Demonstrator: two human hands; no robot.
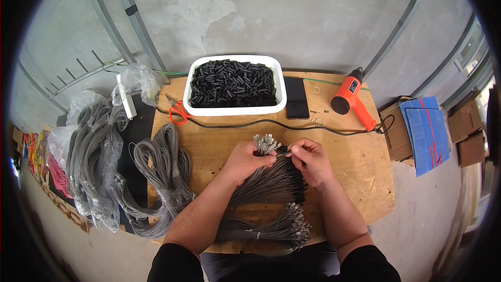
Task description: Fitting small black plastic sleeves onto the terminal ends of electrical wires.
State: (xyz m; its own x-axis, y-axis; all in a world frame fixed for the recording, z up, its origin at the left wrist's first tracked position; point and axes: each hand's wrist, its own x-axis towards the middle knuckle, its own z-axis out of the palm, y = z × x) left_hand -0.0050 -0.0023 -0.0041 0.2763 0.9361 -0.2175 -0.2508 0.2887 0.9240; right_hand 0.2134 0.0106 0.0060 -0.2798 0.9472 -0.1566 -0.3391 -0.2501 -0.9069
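Note:
My left hand (244, 160) grips a bundle of thin grey cables (271, 184) near their metal-tipped ends (265, 142), which stick up above the fist. My right hand (312, 161) pinches a small black tube piece (285, 151) at one cable end, right beside the left hand. A second tied bundle of cables with metal ends (271, 226) lies on the wooden table (360, 177) near the front edge, between my forearms.
A white tub of short black tubes (236, 84) stands at the back, a black phone (296, 98) beside it. An orange heat gun (352, 97) with its black cord lies at back right. Red-handled scissors (178, 110) and grey cable coils (163, 163) lie left; bagged coils (94, 151) hang off the edge.

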